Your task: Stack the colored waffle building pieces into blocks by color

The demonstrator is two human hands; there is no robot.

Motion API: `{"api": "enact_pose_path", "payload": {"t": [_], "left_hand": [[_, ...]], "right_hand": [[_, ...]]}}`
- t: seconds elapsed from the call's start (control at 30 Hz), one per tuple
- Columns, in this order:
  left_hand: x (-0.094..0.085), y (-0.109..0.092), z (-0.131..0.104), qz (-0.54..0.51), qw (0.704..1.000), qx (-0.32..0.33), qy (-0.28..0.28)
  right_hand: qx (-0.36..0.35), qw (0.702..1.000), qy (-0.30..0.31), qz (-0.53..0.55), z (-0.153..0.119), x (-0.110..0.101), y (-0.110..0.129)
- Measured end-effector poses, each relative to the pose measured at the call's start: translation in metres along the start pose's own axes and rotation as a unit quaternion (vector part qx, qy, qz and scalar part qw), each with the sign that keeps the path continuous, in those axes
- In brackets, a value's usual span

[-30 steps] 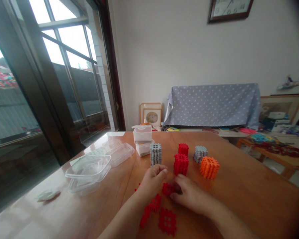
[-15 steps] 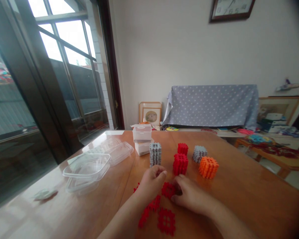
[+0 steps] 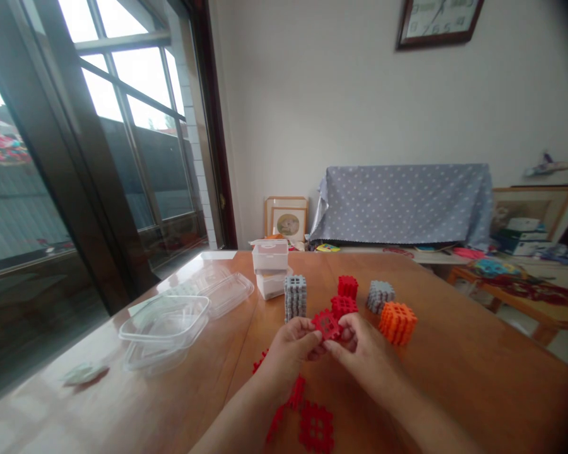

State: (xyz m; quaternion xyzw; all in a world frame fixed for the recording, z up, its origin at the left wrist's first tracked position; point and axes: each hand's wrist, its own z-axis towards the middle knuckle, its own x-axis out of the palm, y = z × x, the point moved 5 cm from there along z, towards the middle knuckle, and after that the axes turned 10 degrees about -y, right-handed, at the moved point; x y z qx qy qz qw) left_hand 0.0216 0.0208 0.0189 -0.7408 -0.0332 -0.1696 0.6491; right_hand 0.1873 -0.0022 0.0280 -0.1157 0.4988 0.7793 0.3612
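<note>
A flat red interlocking square tile (image 3: 326, 323) with a toothed edge is held up off the table between both hands. My left hand (image 3: 299, 338) pinches its left side, and my right hand (image 3: 362, 343) grips the right side. Right behind it stands a red block of stacked tiles (image 3: 344, 306), partly hidden by the held tile and my fingers. Another red block (image 3: 347, 287) is farther back. Below my hands, a loose red tile (image 3: 317, 427) lies flat near the front; several more red pieces (image 3: 296, 392) are partly covered by my left forearm.
A tall grey block (image 3: 295, 299) stands left of my hands; a grey block (image 3: 380, 296) and an orange block (image 3: 398, 323) stand right. Two stacked plastic boxes (image 3: 270, 257) are at the back. Clear plastic containers (image 3: 165, 321) and a small pale packet (image 3: 84, 373) occupy the left.
My right hand has lifted the red tile from the table and brought it up to my left hand. Both hands now grip it. The view has tilted slightly up.
</note>
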Motion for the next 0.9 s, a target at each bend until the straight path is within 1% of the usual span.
{"api": "enact_pose_path", "payload": {"t": [0.13, 0.23, 0.4, 0.63, 0.7, 0.77, 0.9], "left_hand": [[-0.005, 0.005, 0.005, -0.011, 1.0, -0.001, -0.015], [-0.009, 0.005, 0.008, -0.018, 1.0, 0.001, -0.017], [-0.013, 0.002, 0.01, -0.028, 0.999, 0.005, -0.016], [-0.011, 0.0, 0.009, -0.04, 0.999, 0.004, -0.009], [-0.012, -0.001, 0.009, -0.036, 0.999, 0.013, -0.019], [-0.015, -0.002, 0.01, -0.026, 0.999, 0.023, -0.031], [-0.02, -0.005, 0.012, 0.004, 0.998, 0.032, -0.048]], "right_hand": [[-0.002, 0.997, 0.021, 0.071, -0.001, 0.001, 0.001], [-0.013, 0.995, 0.023, 0.099, 0.0, -0.002, 0.002], [-0.029, 0.995, 0.025, 0.095, 0.002, -0.006, 0.003], [-0.057, 0.996, -0.005, 0.071, 0.004, -0.013, 0.005], [-0.059, 0.995, -0.034, 0.076, 0.008, -0.018, 0.001], [-0.06, 0.992, -0.085, 0.077, 0.015, -0.028, -0.007], [-0.063, 0.983, -0.171, 0.036, 0.031, -0.049, -0.025]]}}
